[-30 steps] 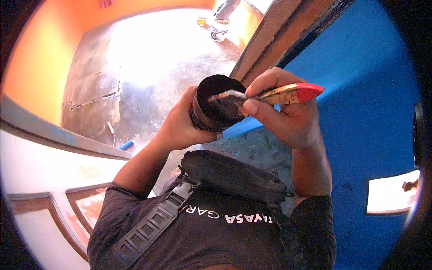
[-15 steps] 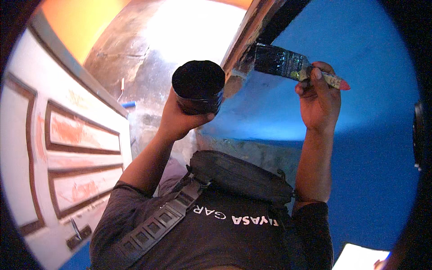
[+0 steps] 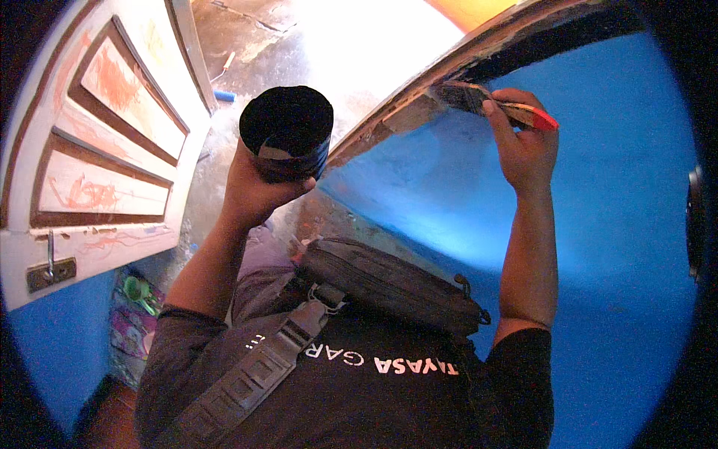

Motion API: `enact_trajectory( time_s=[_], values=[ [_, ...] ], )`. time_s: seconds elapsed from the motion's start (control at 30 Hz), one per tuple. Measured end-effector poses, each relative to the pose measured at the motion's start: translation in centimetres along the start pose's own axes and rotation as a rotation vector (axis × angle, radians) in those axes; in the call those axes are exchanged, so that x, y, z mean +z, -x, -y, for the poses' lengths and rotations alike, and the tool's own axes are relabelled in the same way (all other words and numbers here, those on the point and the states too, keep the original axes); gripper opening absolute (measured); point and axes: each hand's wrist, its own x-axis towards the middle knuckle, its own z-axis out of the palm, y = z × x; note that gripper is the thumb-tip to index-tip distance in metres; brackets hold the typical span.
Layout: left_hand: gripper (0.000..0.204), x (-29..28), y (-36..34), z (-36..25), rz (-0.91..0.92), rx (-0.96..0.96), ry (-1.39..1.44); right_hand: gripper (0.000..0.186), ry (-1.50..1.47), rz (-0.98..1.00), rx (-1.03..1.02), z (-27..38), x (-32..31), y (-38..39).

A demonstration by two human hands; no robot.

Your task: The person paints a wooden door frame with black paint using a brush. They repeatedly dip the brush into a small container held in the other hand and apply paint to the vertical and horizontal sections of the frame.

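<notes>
My left hand (image 3: pixel 258 191) is wrapped round a black paint cup (image 3: pixel 299 163), its open mouth tilted toward me and its inside dark. In my right hand (image 3: pixel 523 146) is a flat paintbrush (image 3: pixel 516 111) with a red-tipped handle, gripped between thumb and fingers. The brush's dark bristles (image 3: pixel 456 96) lie against the wooden door frame (image 3: pixel 407 112), which is bare and rough along one side. A strip of the frame beside the blue wall (image 3: pixel 598 165) is coated black. How much paint the cup holds is too dark to tell.
A white panelled door (image 3: pixel 105 183) with brown mouldings and a metal handle (image 3: pixel 51 262) stands at the left. On the floor beyond lies a blue paint roller (image 3: pixel 224 96). A black bag (image 3: pixel 389 284) hangs across my front. Bright light fills the doorway.
The view has turned, so the door and frame sit at new angles. The cup has shifted left in view. The brush has turned edge-on, its bristles still at the frame.
</notes>
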Motion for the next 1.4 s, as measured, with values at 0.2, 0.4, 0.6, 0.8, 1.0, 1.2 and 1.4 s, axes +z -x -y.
enact_trajectory(
  time_s=[0.2, 0.4, 0.6, 0.8, 1.0, 1.2, 1.4],
  values=[
    [0.095, -0.2, 1.0, 1.1, -0.008, 0.039, 0.088, 0.013, 0.103, 0.076, -0.134, 0.5, 0.9, -1.1],
    [0.099, -0.5, 1.7, 1.6, -0.006, 0.043, 0.025, 0.013, 0.116, 0.092, -0.194, -0.9, 1.9, -1.4],
    [0.103, -0.4, 2.2, 1.5, -0.017, 0.062, 0.029, 0.013, 0.088, 0.089, -0.120, -0.8, 2.5, -1.6],
    [0.103, -0.7, 2.6, 2.7, -0.042, 0.056, 0.049, 0.015, 0.153, 0.082, -0.154, -1.1, 1.3, -1.8],
    [0.095, -1.5, 2.5, 3.4, -0.031, 0.057, -0.209, 0.019, -0.285, -0.061, 0.139, -2.2, -1.0, -0.5],
    [0.082, -1.6, 1.0, 4.4, 0.060, 0.099, -0.448, 0.020, -0.778, -0.371, 0.307, -4.5, 0.0, 5.3],
    [0.093, -2.4, -1.4, 7.5, 0.186, 0.145, -0.538, 0.026, -0.822, -0.383, 0.474, -10.2, 1.4, 16.2]
  ],
)
